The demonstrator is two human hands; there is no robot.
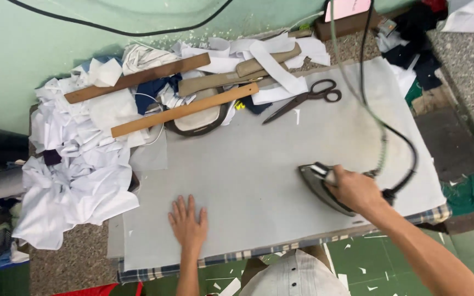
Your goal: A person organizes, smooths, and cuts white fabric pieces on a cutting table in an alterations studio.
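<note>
Hands at a pressing table, seen from above: the right hand (357,189), lower right of the frame, is closed around the handle of a dark iron (319,186) resting on grey cloth (259,164); the left hand (187,222), lower centre, lies flat with fingers spread on the cloth. Holding the cloth taut should help it press smooth. Scissors (305,98), wooden rulers (185,111) and white scraps (78,164) lie toward the upper left.

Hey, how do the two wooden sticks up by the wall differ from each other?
The darker wooden stick lies farther back, on top of the white fabric scraps; the lighter wooden stick lies nearer, its right end reaching the grey pressing cloth. The darker one is brown, the lighter one pale tan. Both are long, flat, and tilted the same way, right ends higher. Neither hand touches them.
</note>
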